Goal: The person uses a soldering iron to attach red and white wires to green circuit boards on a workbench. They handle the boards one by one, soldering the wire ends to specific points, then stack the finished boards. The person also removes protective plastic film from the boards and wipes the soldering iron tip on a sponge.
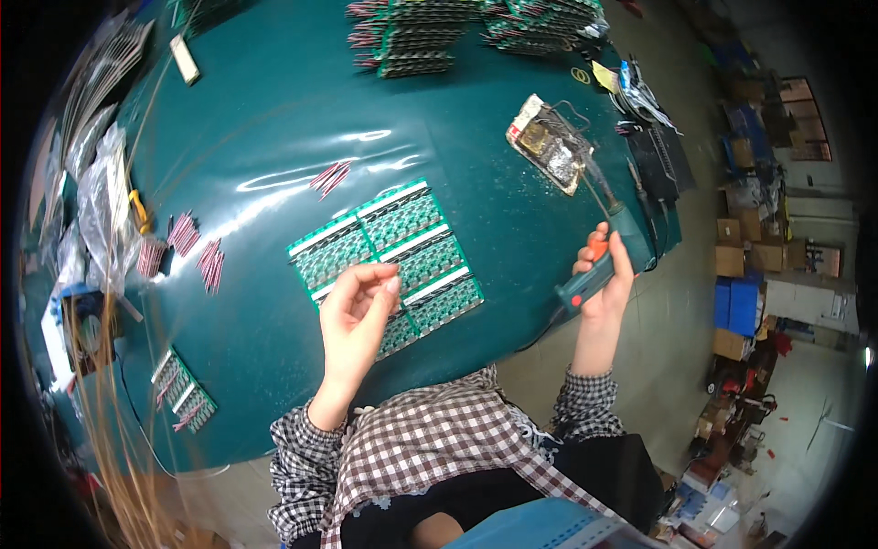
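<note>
Head view, looking down on a dark green table mat.

Left hand hovers over the near edge of a panel of green circuit boards. Fingers are curled in, thumb and forefinger tips pinched together. Whatever sits between them is too small to make out — can't tell if anything is held. The panel lies flat in the middle of the mat, directly under and just past the fingertips, the wrist covering its near-left corner. Whether the hand touches the board, can't tell.

Right hand is off the right edge of the mat, fist wrapped around the teal handle of a soldering iron — fingers clamped on it, thumb by the orange part. The iron's shaft points up and away, toward a metal iron stand with a shiny, solder-spattered tray. The iron is well apart from the panel, and the two hands are well apart from each other.

Around the mat:
- small bundles of red-and-white wire leads lie left of the panel, one more bunch just beyond it
- a smaller green board piece sits at the near-left edge
- stacks of green boards with wires are at the far side
- clear plastic bags are heaped on the far left

Both sleeves are chequered. To the right, past the mat, the floor carries cardboard boxes.
</note>
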Motion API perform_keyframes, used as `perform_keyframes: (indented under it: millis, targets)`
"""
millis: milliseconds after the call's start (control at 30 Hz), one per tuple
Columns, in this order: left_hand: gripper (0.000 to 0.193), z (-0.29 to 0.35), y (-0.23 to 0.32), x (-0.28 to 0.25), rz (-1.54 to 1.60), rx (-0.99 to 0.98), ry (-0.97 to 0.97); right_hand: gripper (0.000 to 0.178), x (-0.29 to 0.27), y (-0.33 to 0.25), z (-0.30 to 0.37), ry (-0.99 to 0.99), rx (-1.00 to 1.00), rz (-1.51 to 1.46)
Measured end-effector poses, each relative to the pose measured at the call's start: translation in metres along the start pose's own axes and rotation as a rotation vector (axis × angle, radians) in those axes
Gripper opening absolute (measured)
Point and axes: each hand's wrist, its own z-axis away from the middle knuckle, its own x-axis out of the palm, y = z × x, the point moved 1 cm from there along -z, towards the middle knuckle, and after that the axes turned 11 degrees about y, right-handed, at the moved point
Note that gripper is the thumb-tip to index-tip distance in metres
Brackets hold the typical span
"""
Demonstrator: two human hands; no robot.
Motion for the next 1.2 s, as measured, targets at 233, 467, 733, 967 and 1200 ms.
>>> perform_keyframes:
  millis: [233,467,733,967,1200]
  targets:
    - [0.016,-0.003,-0.004,0.011,-0.233,0.048,-0.099,0.022,0.003,0.004,-0.009,-0.012,0.033,-0.052]
    - [0.015,0.001,-0.001,0.015,-0.347,0.083,-0.192,0.021,-0.022,-0.005,-0.036,0.050,0.018,-0.091]
    - [0.016,0.001,-0.008,0.019,-0.382,0.073,-0.213,0.018,-0.040,-0.013,-0.054,0.175,-0.005,-0.043]
    - [0.015,0.001,-0.009,0.023,-0.387,0.067,-0.191,0.018,-0.046,-0.013,-0.064,0.192,-0.009,-0.051]
    - [0.015,0.001,-0.013,0.026,-0.376,0.079,-0.213,0.018,-0.050,-0.012,-0.066,0.218,-0.012,-0.030]
